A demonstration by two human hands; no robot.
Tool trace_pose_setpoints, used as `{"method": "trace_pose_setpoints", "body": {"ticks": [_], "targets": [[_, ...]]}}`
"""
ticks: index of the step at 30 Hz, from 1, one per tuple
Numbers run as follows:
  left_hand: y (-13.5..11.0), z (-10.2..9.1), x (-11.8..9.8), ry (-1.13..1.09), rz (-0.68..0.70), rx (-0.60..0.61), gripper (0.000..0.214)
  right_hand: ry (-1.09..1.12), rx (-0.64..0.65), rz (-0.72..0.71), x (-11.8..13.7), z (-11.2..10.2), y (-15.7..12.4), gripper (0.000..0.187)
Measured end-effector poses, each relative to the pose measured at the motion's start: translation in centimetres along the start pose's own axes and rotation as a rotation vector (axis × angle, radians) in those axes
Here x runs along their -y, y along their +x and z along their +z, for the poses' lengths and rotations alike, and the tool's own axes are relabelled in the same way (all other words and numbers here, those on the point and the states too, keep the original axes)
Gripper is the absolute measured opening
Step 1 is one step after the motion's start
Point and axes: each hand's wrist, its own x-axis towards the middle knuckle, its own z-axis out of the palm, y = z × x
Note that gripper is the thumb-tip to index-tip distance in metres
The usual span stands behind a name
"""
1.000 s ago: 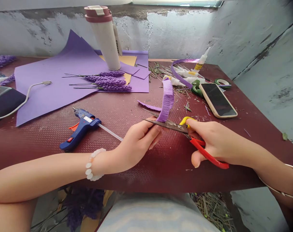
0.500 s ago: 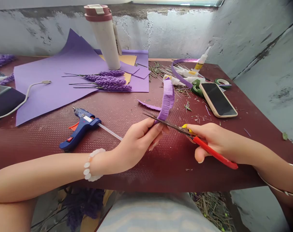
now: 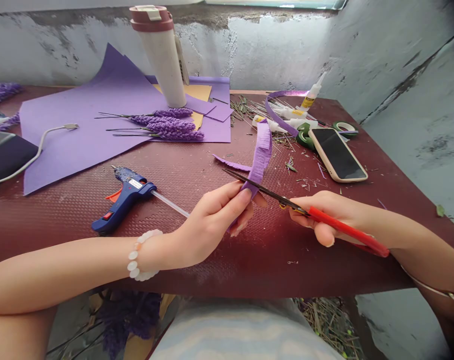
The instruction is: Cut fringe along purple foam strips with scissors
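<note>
My left hand (image 3: pixel 215 220) pinches the lower end of a fringed purple paper strip (image 3: pixel 260 156) that curls up and away over the dark red table (image 3: pixel 219 260). My right hand (image 3: pixel 330 215) grips red-and-yellow-handled scissors (image 3: pixel 324 220). Their blades (image 3: pixel 257 186) are closed across the strip just above my left fingertips. A cut sliver of purple paper (image 3: pixel 230 163) lies on the table just beyond the blades.
A blue glue gun (image 3: pixel 124 197) lies left of my hands. Further back are purple paper sheets (image 3: pixel 80 125), finished purple flower stems (image 3: pixel 167 125), a white tumbler (image 3: pixel 161 55), glue tubes (image 3: pixel 309 97), green tape rolls (image 3: pixel 305 137) and a phone (image 3: pixel 337 154). A cable (image 3: pixel 35 152) runs at left.
The scissors swung from open-handled to closed across the strip, and my right hand turned so the red handle points further right. My left hand edged up slightly with the strip.
</note>
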Motion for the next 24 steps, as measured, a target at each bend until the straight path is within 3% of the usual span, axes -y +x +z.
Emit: {"method": "trace_pose_setpoints", "body": {"ticks": [5,11,18,24], "targets": [[0.1,-0.1,0.0,0.003,-0.003,0.016,0.048,-0.074,-0.022,0.007,0.5,0.0,-0.1,0.069],[0.1,0.1,-0.1,0.054,0.028,-0.016,0.046,-0.263,-0.139,-0.035,1.3,0.2,-0.1,0.047],[0.6,0.1,0.1,0.040,0.073,-0.088,0.048,-0.553,-0.324,-0.021,0.9,0.7,0.3,0.081],[0.8,-0.1,0.1,0.178,0.064,-0.028,0.047,-0.605,-0.386,-0.101,1.3,1.0,0.8,0.085]]}}
